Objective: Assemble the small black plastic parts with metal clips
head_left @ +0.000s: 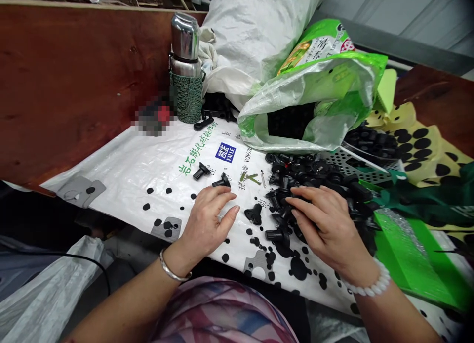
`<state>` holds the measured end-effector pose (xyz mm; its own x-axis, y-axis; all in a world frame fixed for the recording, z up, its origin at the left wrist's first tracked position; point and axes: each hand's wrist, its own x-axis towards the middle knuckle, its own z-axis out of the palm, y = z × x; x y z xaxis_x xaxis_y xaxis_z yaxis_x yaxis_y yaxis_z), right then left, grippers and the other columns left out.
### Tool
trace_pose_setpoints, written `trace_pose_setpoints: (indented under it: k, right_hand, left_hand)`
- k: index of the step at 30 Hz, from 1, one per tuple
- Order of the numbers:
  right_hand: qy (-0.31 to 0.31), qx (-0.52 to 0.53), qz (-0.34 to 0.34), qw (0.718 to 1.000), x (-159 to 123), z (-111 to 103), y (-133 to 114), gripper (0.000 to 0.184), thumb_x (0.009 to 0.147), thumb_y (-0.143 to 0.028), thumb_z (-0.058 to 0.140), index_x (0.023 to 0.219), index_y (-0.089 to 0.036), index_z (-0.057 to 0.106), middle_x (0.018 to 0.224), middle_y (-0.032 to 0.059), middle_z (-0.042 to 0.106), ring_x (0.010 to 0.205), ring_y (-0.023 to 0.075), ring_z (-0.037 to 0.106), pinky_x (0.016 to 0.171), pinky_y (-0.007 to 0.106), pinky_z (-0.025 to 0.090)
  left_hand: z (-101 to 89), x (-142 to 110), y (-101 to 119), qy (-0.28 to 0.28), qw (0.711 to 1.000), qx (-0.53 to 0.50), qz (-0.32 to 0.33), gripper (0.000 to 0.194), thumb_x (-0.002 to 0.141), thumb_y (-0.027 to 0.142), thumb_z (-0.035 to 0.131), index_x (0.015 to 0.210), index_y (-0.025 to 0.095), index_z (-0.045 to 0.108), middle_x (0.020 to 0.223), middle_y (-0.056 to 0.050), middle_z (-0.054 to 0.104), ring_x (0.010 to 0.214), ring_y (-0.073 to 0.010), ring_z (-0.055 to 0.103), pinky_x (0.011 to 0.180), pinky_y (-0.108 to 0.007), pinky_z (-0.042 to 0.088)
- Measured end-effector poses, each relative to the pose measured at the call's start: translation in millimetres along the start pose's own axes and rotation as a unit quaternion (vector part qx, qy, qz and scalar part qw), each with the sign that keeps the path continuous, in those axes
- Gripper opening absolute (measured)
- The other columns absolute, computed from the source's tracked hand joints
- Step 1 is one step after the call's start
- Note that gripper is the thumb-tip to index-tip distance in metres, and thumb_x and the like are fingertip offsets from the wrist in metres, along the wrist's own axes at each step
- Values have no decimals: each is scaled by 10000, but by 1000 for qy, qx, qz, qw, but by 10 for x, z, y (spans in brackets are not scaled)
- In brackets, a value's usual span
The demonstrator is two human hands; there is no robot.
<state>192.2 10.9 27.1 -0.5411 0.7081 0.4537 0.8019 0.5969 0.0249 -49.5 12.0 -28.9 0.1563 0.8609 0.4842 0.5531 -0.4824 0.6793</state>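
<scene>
My left hand (212,215) is over the white printed sheet, thumb and fingers apart and nothing visible between them. Just beyond its fingertips lies a small black plastic part with a stem and a wide flange (222,181); a similar black part (201,171) is farther left. My right hand (326,222) reaches over the near left side of a pile of these black parts (322,171), fingers stretched out. Its fingertips are at the parts; whether they touch one I cannot tell. A single black part (253,214) lies between my hands. Small brass-coloured strips (253,179) lie beyond it.
A green and clear plastic bag (289,88) opens toward me behind the pile. A perforated basket (355,162) of black pieces stands at right, near a bright green tray (411,254). A steel flask (186,68) stands by the wooden board (81,81). Black dots are scattered on the sheet.
</scene>
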Motion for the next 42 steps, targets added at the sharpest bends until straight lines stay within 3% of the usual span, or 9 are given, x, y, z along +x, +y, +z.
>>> trace_pose_setpoints:
  k: [10,19,35,42]
  right_hand:
    - [35,-106,59,992,46,-197,383,177,821,-213,530,977,-193,612,1037,99,630,952,263,568,856,467,394]
    - [23,-85,34,996,97,-95,266,163,819,-217,543,965,-196,612,1032,88,631,965,248,563,850,454,408]
    - [17,-99,43,994,221,-69,370,160,831,-231,526,955,-200,622,1000,79,646,930,248,577,873,467,383]
    - [49,-83,70,993,76,-199,337,151,827,-212,537,953,-199,620,990,75,654,912,233,592,898,461,386]
  left_hand:
    - [10,10,-22,4,1000,1,9,192,832,230,531,991,162,614,1044,-105,624,1007,-219,562,911,-418,451]
    - [4,1,-18,3,1000,3,8,190,834,239,530,988,167,615,1035,-97,637,994,-218,573,910,-423,451]
    - [6,-3,-24,-8,1000,-2,-3,185,838,255,525,983,180,612,1016,-90,652,993,-226,582,936,-454,429]
    - [-7,-13,-34,-8,1000,-1,16,184,839,237,524,981,161,612,1000,-94,656,970,-216,587,918,-441,440]
